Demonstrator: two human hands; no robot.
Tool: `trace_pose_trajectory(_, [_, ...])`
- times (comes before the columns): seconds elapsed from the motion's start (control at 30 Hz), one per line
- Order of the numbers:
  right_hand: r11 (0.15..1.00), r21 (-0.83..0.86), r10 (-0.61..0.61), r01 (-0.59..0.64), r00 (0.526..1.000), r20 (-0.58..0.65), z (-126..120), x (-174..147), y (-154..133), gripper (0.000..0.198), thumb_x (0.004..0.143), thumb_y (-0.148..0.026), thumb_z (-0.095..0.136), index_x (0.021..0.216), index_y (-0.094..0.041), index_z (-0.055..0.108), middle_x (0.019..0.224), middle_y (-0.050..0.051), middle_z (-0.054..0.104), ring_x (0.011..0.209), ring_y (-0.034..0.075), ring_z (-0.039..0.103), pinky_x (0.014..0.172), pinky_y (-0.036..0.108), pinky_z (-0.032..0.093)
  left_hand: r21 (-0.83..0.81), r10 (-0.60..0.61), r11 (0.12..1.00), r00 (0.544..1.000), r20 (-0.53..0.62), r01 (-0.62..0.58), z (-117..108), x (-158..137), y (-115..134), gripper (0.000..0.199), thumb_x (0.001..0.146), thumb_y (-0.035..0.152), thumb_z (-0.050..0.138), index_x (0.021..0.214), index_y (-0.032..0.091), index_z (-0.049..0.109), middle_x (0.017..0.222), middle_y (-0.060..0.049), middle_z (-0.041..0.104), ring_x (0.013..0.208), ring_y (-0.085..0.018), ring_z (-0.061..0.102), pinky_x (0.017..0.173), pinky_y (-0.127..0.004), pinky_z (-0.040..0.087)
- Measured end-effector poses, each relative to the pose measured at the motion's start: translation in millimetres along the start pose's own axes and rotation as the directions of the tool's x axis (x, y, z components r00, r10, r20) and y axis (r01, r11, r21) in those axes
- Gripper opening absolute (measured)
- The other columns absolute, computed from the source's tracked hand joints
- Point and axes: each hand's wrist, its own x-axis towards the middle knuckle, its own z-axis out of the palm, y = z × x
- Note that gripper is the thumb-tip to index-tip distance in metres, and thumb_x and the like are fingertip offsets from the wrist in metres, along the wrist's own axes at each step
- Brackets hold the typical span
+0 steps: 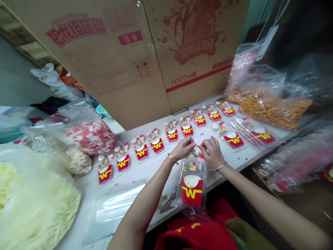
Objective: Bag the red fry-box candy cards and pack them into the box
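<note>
A clear plastic bag (179, 194) hangs at the table's front edge, close to my body. Inside it are a red toy fries box (195, 199) with a yellow W and small toy food pieces (192, 166) above the box. My left hand (184, 149), with a gold bangle, pinches at the bag's top edge on the left. At the right of that same edge, my right hand (212, 152) is also closed in a pinch. The fingertips of both hands nearly meet, and they partly hide the bag's mouth.
Several similar packs, such as one red fries box (105, 173), line the white table (148, 170). A large cardboard box (145, 93) stands behind them. Flat clear bags (114, 205) lie front left. Bulk bags hold yellow pieces (33, 201), red-white pieces (90, 137) and brown pieces (270, 107).
</note>
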Motion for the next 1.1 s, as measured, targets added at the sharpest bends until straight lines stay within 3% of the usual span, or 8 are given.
trace_pose_trajectory(0.13, [1.0, 0.005, 0.001, -0.001, 0.999, -0.041, -0.3, 8.6, 7.9, 0.022, 0.093, -0.033, 0.037, 0.079, -0.022, 0.049, 0.073, 0.001, 0.056, 0.079, 0.018, 0.052, 0.102, 0.04, 0.026, 0.076, 0.054, 0.996, 0.991, -0.119, -0.045, 4.4, 7.0, 6.2, 0.031, 0.083, 0.045, 0.054, 0.076, 0.017, 0.042, 0.064, 0.004, 0.047, 0.058, -0.008, 0.05, 0.057, -0.021, 0.041])
trace_pose_trajectory(0.27, [0.997, 0.076, -0.004, 0.007, 1.0, -0.031, -7.8, 10.0, 14.1, 0.023, 0.093, -0.033, 0.036, 0.077, -0.022, 0.048, 0.073, 0.001, 0.055, 0.078, 0.018, 0.052, 0.096, 0.036, 0.032, 0.017, 0.121, 0.993, 0.988, -0.092, -0.12, 12.8, 10.1, 10.6, 0.029, 0.085, 0.043, 0.053, 0.079, 0.016, 0.044, 0.075, -0.002, 0.059, 0.075, -0.012, 0.059, 0.07, -0.025, 0.046])
trace_pose_trajectory(0.43, [0.984, 0.18, -0.005, 0.008, 1.0, -0.016, -12.4, 12.9, 18.4, 0.022, 0.092, -0.033, 0.038, 0.074, -0.022, 0.045, 0.07, 0.001, 0.052, 0.075, 0.019, 0.051, 0.092, 0.038, 0.034, -0.154, 0.05, 0.986, 0.995, -0.092, -0.064, 21.3, 12.6, 14.3, 0.035, 0.079, 0.047, 0.061, 0.08, 0.017, 0.042, 0.064, 0.001, 0.057, 0.06, -0.014, 0.062, 0.052, -0.023, 0.048])
trace_pose_trajectory(0.7, [0.913, 0.393, 0.12, -0.105, 0.993, -0.012, 2.0, 18.0, 31.8, 0.022, 0.089, -0.041, 0.047, 0.077, -0.022, 0.048, 0.075, 0.001, 0.053, 0.083, 0.02, 0.051, 0.103, 0.044, 0.025, -0.164, -0.025, 0.986, 0.977, -0.213, -0.011, 25.0, 18.7, 13.1, 0.037, 0.076, 0.049, 0.062, 0.077, 0.018, 0.042, 0.059, 0.005, 0.051, 0.052, -0.012, 0.058, 0.045, -0.02, 0.045])
trace_pose_trajectory(0.8, [0.835, 0.497, 0.288, -0.236, 0.957, -0.031, 2.5, 9.8, 33.5, 0.029, 0.089, -0.05, 0.043, 0.1, -0.023, 0.045, 0.099, 0.006, 0.054, 0.1, 0.021, 0.051, 0.098, 0.042, 0.034, -0.097, 0.014, 0.994, 0.934, -0.356, -0.051, 24.5, 24.3, 5.1, 0.033, 0.078, 0.044, 0.06, 0.072, 0.018, 0.042, 0.059, 0.006, 0.045, 0.05, -0.009, 0.052, 0.046, -0.019, 0.042])
trace_pose_trajectory(0.87, [0.765, 0.555, 0.37, -0.326, 0.928, 0.036, 3.0, -2.3, 31.1, 0.043, 0.088, -0.056, 0.041, 0.114, -0.023, 0.038, 0.102, 0.008, 0.056, 0.091, 0.02, 0.056, 0.083, 0.039, 0.046, -0.043, 0.038, 0.997, 0.874, -0.484, -0.068, 24.5, 29.3, 0.0, 0.03, 0.079, 0.041, 0.058, 0.071, 0.018, 0.041, 0.059, 0.006, 0.044, 0.05, -0.008, 0.048, 0.048, -0.019, 0.04])
trace_pose_trajectory(0.97, [0.679, 0.596, 0.371, -0.428, 0.901, 0.224, 4.8, -23.7, 26.5, 0.052, 0.082, -0.064, 0.046, 0.108, -0.019, 0.046, 0.079, 0.004, 0.061, 0.062, 0.017, 0.059, 0.061, 0.034, 0.05, 0.007, 0.056, 0.998, 0.828, -0.559, -0.063, 27.3, 38.2, -4.1, 0.028, 0.081, 0.04, 0.056, 0.071, 0.018, 0.042, 0.062, 0.005, 0.044, 0.055, -0.009, 0.049, 0.052, -0.02, 0.04])
trace_pose_trajectory(1.1, [0.635, 0.608, 0.362, -0.477, 0.878, 0.312, -11.3, -32.7, 42.9, 0.05, 0.084, -0.063, 0.042, 0.103, -0.018, 0.055, 0.082, 0.005, 0.065, 0.073, 0.019, 0.063, 0.068, 0.035, 0.052, 0.181, 0.135, 0.983, 0.81, -0.571, -0.037, 32.8, 51.6, -1.2, 0.025, 0.081, 0.041, 0.059, 0.08, 0.017, 0.053, 0.066, 0.004, 0.044, 0.062, -0.01, 0.047, 0.06, -0.022, 0.039])
